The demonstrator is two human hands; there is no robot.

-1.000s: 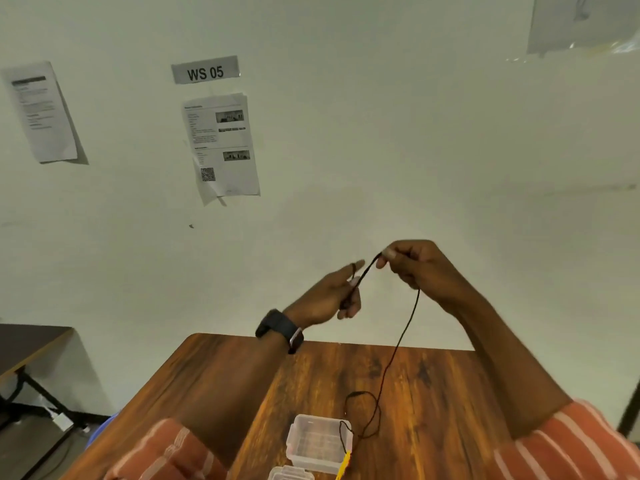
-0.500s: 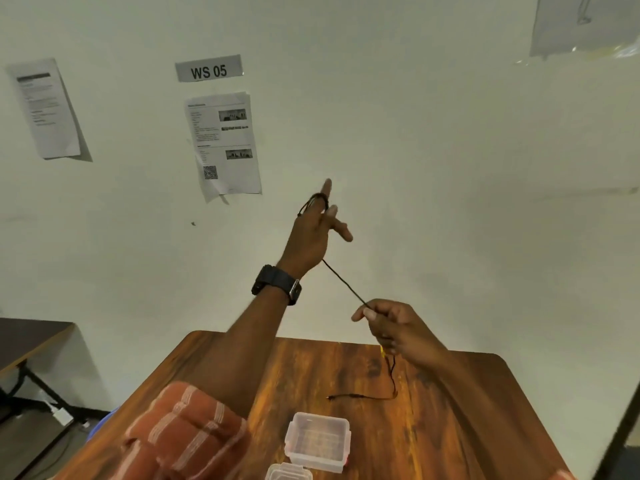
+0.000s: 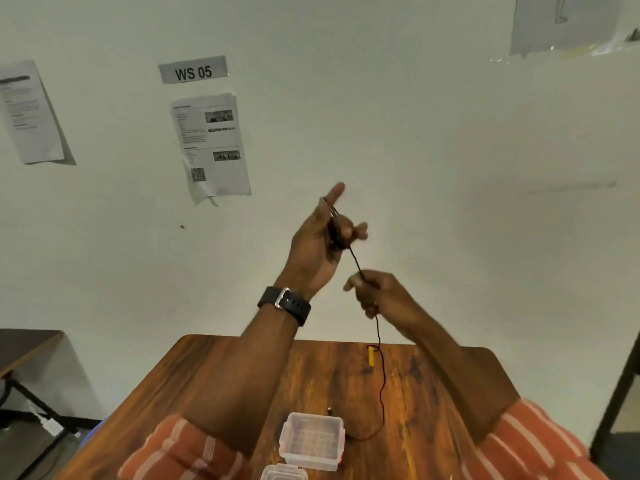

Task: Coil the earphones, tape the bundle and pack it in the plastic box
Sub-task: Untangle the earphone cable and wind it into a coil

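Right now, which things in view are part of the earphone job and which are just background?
Job:
- earphone cable, coiled on the left hand, fed by the right hand
- yellow piece on the cable
- clear plastic box, open
- its lid, likely

Background:
- WS 05 sign
- wall papers
- side table

- Both arms are bare from the elbow down, short sleeves only
- left sleeve (image 3: 180,448) is orange-red with thin pale stripes, kinda bunched up
- right sleeve (image 3: 533,445) has the same striped fabric
- black smartwatch (image 3: 284,305) on the left wrist, chunky rubbery strap with holes and a silver metal buckle
- no gloves, no rings I can make out
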